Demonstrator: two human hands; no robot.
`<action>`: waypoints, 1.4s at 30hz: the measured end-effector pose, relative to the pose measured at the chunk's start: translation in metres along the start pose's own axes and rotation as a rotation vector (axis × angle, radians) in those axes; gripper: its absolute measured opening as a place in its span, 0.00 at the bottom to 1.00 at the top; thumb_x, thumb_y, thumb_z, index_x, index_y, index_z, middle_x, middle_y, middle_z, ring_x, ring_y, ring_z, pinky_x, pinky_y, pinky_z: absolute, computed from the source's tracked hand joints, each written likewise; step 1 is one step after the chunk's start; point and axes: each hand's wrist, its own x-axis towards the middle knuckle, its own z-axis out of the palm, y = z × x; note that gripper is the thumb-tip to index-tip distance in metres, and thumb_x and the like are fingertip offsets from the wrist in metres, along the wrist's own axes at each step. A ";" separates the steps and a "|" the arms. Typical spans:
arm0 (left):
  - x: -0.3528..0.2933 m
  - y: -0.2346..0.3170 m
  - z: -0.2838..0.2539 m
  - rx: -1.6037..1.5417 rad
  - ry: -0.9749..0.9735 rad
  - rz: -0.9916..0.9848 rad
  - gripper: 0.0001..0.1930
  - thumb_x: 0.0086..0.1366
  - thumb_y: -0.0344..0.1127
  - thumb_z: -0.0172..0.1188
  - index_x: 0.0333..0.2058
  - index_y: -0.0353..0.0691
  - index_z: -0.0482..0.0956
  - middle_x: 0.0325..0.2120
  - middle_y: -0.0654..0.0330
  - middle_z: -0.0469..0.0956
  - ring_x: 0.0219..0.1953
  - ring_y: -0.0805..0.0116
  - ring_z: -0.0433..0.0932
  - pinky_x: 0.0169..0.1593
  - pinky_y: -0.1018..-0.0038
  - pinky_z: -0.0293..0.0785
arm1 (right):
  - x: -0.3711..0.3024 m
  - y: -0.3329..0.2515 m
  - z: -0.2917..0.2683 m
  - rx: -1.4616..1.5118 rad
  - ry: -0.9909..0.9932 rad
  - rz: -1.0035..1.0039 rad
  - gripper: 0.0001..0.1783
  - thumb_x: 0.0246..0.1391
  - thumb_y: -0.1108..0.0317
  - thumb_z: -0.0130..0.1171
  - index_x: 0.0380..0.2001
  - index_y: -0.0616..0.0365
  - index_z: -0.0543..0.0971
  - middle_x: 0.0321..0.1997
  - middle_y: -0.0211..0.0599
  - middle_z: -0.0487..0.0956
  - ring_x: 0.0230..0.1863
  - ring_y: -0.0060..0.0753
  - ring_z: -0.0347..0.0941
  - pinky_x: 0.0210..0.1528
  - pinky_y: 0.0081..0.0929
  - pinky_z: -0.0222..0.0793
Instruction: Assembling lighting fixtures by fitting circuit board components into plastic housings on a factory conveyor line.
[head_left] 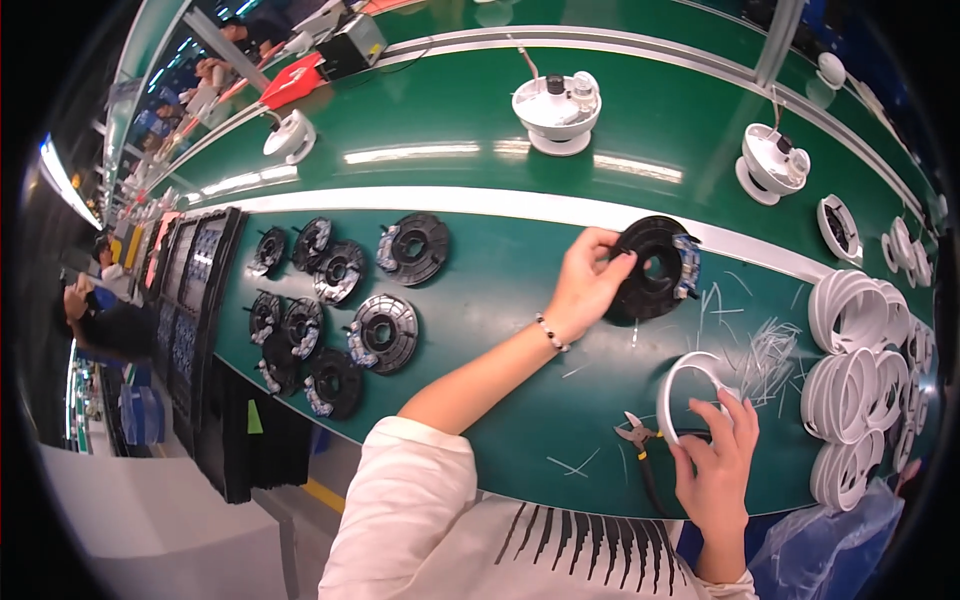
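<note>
My left hand (590, 285) pinches the edge of a round black plastic disc (640, 295) with a hole in its middle. A small blue circuit board (689, 265) sits along the disc's right side, and the disc is held up over the green table. Lower down, my right hand (718, 455) has its fingers curled round a white plastic ring (668, 395), which is tilted toward me. Beside the ring lies a pair of cutting pliers (640, 450) with dark and yellow handles, its jaws pointing away from me.
Several black discs with boards (385, 335) lie on the left. Stacked white rings (840, 395) stand at the right, near a pile of thin white strips (768, 362). White bowl-shaped housings (557, 115) stand on the belt (430, 125) beyond a white rail. Black trays (195, 290) lean at the left end.
</note>
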 end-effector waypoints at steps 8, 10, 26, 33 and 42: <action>-0.004 0.017 -0.005 0.019 0.107 0.050 0.10 0.57 0.28 0.51 0.37 0.33 0.64 0.31 0.58 0.73 0.30 0.77 0.73 0.29 0.85 0.71 | -0.001 0.033 -0.023 0.126 -0.270 0.102 0.21 0.32 0.66 0.61 0.37 0.54 0.74 0.58 0.45 0.55 0.60 0.57 0.45 0.55 0.60 0.40; -0.003 0.015 0.001 0.023 0.052 0.022 0.09 0.58 0.29 0.52 0.37 0.34 0.64 0.31 0.59 0.72 0.30 0.77 0.73 0.28 0.85 0.71 | 0.003 0.038 -0.020 0.127 -0.216 0.152 0.44 0.26 0.53 0.67 0.50 0.55 0.62 0.60 0.54 0.46 0.61 0.63 0.39 0.54 0.61 0.39; -0.036 0.001 0.027 0.061 -0.125 0.028 0.08 0.56 0.26 0.52 0.35 0.35 0.64 0.32 0.60 0.71 0.35 0.77 0.69 0.39 0.81 0.66 | 0.046 0.038 0.019 0.555 0.473 0.238 0.60 0.19 0.54 0.72 0.54 0.68 0.50 0.55 0.51 0.55 0.55 0.48 0.52 0.56 0.38 0.47; -0.055 0.008 0.032 -0.436 -0.469 -0.456 0.31 0.57 0.52 0.37 0.54 0.35 0.53 0.52 0.50 0.58 0.55 0.57 0.57 0.58 0.61 0.51 | 0.053 0.023 0.029 0.506 0.433 0.176 0.62 0.20 0.53 0.72 0.56 0.67 0.48 0.58 0.52 0.51 0.58 0.48 0.48 0.57 0.39 0.46; -0.045 0.020 0.041 -0.523 -0.274 -0.708 0.27 0.58 0.53 0.38 0.47 0.36 0.64 0.43 0.52 0.68 0.44 0.59 0.69 0.49 0.63 0.66 | 0.050 0.020 0.024 0.654 0.334 0.130 0.62 0.19 0.55 0.72 0.57 0.66 0.47 0.57 0.50 0.52 0.59 0.46 0.48 0.57 0.37 0.48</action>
